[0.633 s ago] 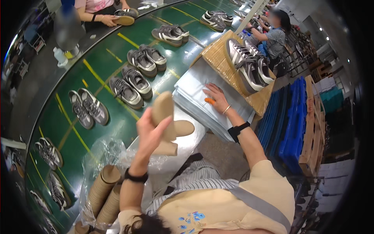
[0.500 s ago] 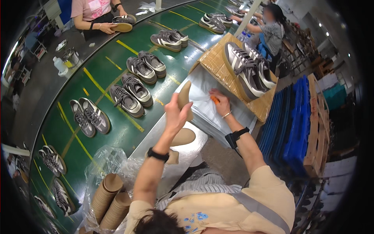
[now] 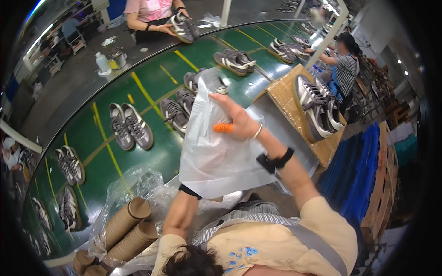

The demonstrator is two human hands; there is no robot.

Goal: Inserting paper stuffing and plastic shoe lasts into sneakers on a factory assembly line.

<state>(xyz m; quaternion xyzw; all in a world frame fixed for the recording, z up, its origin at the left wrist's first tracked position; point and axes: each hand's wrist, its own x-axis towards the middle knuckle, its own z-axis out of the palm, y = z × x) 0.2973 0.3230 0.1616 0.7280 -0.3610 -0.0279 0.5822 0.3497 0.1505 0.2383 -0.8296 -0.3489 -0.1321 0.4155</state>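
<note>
A white, translucent sheet (image 3: 198, 147) is raised in front of me, and its top corner stands up over the belt. My right hand (image 3: 241, 120) grips it from the right, with an orange cover on the thumb and the fingers stretched along the sheet. Behind the sheet is my left hand; only its wrist with a black band (image 3: 189, 191) shows below, so its fingers and whatever they hold are hidden. More white sheets (image 3: 294, 138) lie to the right under my right forearm. Beside them, a pair of grey sneakers with white stripes (image 3: 317, 106) sits on a taped cardboard box (image 3: 287, 89).
Several pairs of grey sneakers (image 3: 131, 126) stand along the green belt (image 3: 156, 156). Stacks of brown paperboard forms (image 3: 126, 221) rest in clear plastic at lower left. Blue pallets (image 3: 350, 161) are at right. Across the belt a person (image 3: 154, 14) holds a shoe; another person (image 3: 345, 64) works at far right.
The sheet has come up off the stack with my right hand, moving left over my left hand. The tan sole-shaped piece in my left hand is now hidden. My view has shifted left.
</note>
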